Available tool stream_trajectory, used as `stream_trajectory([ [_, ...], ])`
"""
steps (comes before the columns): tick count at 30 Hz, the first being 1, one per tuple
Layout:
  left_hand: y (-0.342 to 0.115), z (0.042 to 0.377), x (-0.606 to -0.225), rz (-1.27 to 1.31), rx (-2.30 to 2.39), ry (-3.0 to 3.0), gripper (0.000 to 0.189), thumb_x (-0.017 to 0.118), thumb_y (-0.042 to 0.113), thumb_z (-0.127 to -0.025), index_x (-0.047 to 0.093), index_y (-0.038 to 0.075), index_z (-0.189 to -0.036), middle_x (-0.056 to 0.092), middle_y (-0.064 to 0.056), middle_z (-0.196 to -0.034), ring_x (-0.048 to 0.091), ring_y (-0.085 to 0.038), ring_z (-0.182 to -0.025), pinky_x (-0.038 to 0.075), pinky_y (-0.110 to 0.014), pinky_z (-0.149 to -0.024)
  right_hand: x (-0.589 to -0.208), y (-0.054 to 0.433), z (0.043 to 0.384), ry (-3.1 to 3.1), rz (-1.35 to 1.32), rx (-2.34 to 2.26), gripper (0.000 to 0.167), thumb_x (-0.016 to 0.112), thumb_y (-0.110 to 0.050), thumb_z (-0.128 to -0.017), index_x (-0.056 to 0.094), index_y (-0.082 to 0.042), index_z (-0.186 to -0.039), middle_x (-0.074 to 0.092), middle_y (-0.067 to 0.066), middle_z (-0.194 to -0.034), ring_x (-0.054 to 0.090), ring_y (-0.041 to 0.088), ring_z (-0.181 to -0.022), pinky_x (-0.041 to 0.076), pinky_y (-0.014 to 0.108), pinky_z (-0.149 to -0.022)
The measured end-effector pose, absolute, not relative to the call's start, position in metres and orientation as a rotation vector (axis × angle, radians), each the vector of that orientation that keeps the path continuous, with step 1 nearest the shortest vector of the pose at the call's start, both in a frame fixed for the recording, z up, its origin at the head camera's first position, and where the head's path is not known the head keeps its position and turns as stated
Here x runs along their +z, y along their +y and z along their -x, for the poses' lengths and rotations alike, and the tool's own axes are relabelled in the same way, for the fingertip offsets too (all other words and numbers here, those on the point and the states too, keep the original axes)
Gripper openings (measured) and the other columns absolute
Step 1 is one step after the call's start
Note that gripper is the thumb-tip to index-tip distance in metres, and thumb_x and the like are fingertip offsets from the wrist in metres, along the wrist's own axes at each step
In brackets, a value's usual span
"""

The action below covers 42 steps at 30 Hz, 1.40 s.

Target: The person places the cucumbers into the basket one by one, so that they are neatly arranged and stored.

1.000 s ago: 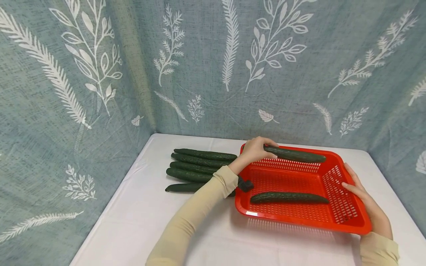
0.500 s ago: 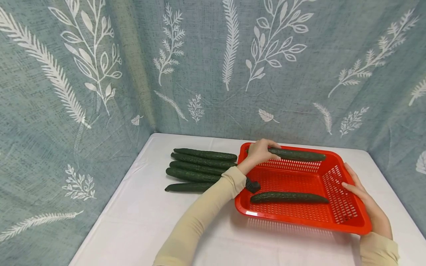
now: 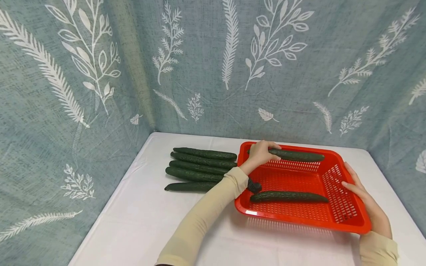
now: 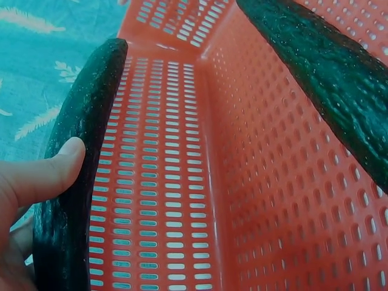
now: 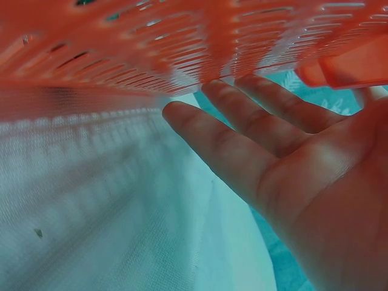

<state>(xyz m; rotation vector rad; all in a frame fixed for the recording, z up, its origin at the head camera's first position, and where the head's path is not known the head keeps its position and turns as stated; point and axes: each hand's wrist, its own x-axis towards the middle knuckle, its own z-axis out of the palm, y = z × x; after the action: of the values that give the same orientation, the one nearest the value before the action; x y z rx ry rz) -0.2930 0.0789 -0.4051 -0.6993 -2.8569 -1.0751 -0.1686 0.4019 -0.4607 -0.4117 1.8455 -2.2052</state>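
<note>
My left hand [image 3: 261, 153] pinches a dark green cucumber [image 3: 299, 155] near its left end, along the back wall inside a red plastic basket [image 3: 286, 218]. In the left wrist view, the thumb lies across this cucumber [image 4: 82, 115], beside the slotted wall. A second cucumber [image 3: 288, 197] rests on the basket floor toward the front. My right hand [image 3: 371, 203] holds the basket's right end, its thumb over the rim and its fingers outside. From the right wrist view, those fingers [image 5: 224, 139] stretch along the outside, tips at the slotted red plastic.
Several more cucumbers [image 3: 193, 174] lie side by side on the white tablecloth [image 3: 133, 221], left of the basket. My left sleeve [image 3: 206, 218] covers some of their right ends. A patterned blue-green curtain [image 3: 206, 66] hangs behind the table and along its sides.
My left hand has shifted slightly right along the cucumber, whose left end now shows beyond the hand. The right hand and basket stay in place.
</note>
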Motion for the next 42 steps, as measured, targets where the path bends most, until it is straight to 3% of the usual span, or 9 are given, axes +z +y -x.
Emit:
stream_trajectory([
  [4, 0.079, 0.296, -0.408, 0.731, -1.079, -2.841, 0.035, 0.077, 0.033, -0.075, 0.070, 0.027, -0.109, 0.066, 0.012, -0.113, 0.060, -0.010, -0.100, 0.041, -0.023, -0.083, -0.459, 0.402, 0.167, 1.670, 0.335, -2.270, 0.063, 0.018, -0.007, -0.100, -0.004, -0.043, -0.147, 0.043, -0.015, -0.128, 0.061, 0.014, -0.099, 0.055, 0.036, -0.076],
  [13, 0.078, 0.300, -0.411, 0.789, -1.019, -2.823, 0.037, 0.077, 0.034, -0.074, 0.070, 0.027, -0.110, 0.066, 0.012, -0.113, 0.060, -0.009, -0.099, 0.040, -0.018, -0.075, -0.457, 0.402, 0.167, 1.649, 0.280, -2.262, 0.063, 0.019, -0.009, -0.100, -0.005, -0.045, -0.146, 0.046, -0.015, -0.125, 0.061, 0.014, -0.099, 0.055, 0.039, -0.076],
  [18, 0.071, 0.304, -0.415, 0.841, -1.064, -2.806, 0.037, 0.078, 0.032, -0.073, 0.070, 0.027, -0.109, 0.066, 0.010, -0.114, 0.061, -0.010, -0.098, 0.042, -0.014, -0.064, -0.458, 0.403, 0.170, 1.630, 0.354, -2.287, 0.063, 0.018, -0.006, -0.099, -0.005, -0.042, -0.147, 0.047, -0.014, -0.126, 0.061, 0.014, -0.100, 0.055, 0.037, -0.077],
  [25, 0.065, 0.304, -0.418, 0.884, -1.107, -2.787, 0.037, 0.079, 0.031, -0.072, 0.071, 0.025, -0.108, 0.066, 0.007, -0.114, 0.061, -0.009, -0.078, 0.036, -0.015, -0.051, -0.460, 0.405, 0.172, 1.663, 0.403, -2.284, 0.064, 0.018, -0.004, -0.099, -0.005, -0.039, -0.148, 0.043, -0.015, -0.129, 0.060, 0.012, -0.101, 0.056, 0.036, -0.076],
  [31, 0.066, 0.305, -0.420, 0.860, -0.957, -2.751, 0.039, 0.079, 0.036, -0.072, 0.071, 0.027, -0.109, 0.067, 0.010, -0.111, 0.061, -0.010, -0.096, 0.048, -0.018, -0.073, -0.461, 0.404, 0.172, 1.705, 0.443, -2.271, 0.064, 0.018, -0.003, -0.099, -0.006, -0.036, -0.148, 0.040, -0.018, -0.131, 0.058, 0.009, -0.104, 0.055, 0.034, -0.077],
  [36, 0.067, 0.306, -0.421, 0.860, -0.835, -2.726, 0.039, 0.077, 0.039, -0.072, 0.070, 0.028, -0.109, 0.067, 0.011, -0.110, 0.060, -0.010, -0.101, 0.045, -0.027, -0.092, -0.461, 0.403, 0.172, 1.747, 0.450, -2.259, 0.064, 0.019, -0.002, -0.099, -0.005, -0.036, -0.149, 0.037, -0.018, -0.132, 0.057, 0.007, -0.104, 0.055, 0.032, -0.077],
  [42, 0.066, 0.306, -0.421, 0.833, -0.979, -2.681, 0.028, 0.073, 0.030, -0.080, 0.071, 0.023, -0.107, 0.068, 0.008, -0.108, 0.056, -0.012, -0.102, 0.042, -0.027, -0.093, -0.460, 0.403, 0.170, 1.661, 0.367, -2.290, 0.064, 0.018, -0.005, -0.099, -0.004, -0.040, -0.147, 0.042, -0.016, -0.130, 0.059, 0.012, -0.102, 0.055, 0.036, -0.077],
])
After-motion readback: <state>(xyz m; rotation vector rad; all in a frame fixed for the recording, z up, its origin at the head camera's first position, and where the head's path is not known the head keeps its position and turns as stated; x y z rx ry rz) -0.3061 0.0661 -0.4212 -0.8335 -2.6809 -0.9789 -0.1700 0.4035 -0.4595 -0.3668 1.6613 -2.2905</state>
